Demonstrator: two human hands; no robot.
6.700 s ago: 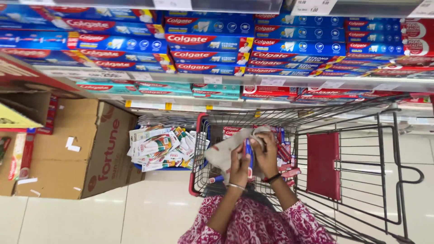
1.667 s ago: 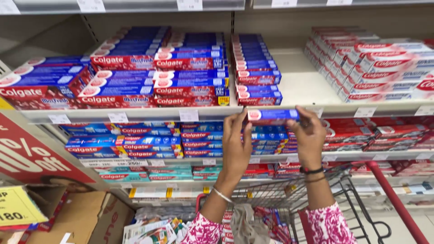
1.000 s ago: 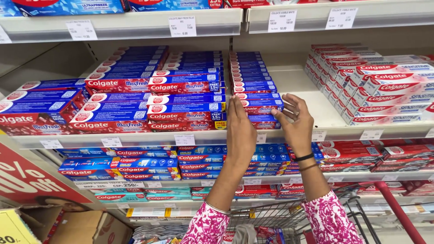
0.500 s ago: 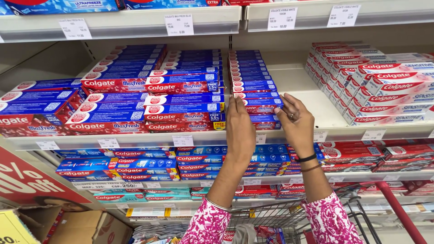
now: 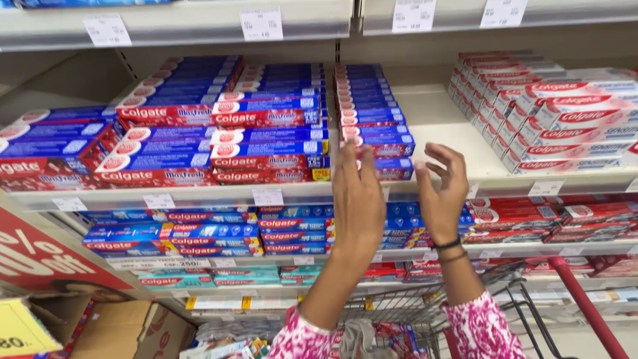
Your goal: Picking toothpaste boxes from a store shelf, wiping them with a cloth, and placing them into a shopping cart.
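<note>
Apparently placed: blue toothpaste box (image 5: 393,167) sits at shelf (image 5: 425,183) front edge; left hand (image 5: 359,199) and right hand (image 5: 442,193) are held open, empty, just beside it.

Two hands (image 5: 359,199), one trolley (image 5: 531,312), four shelves (image 5: 465,179) of toothpaste boxes.

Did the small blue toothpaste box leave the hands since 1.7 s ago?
Yes. It went from in front of the shelf edge into the narrow blue stack; left hand and right hand are empty.
</note>
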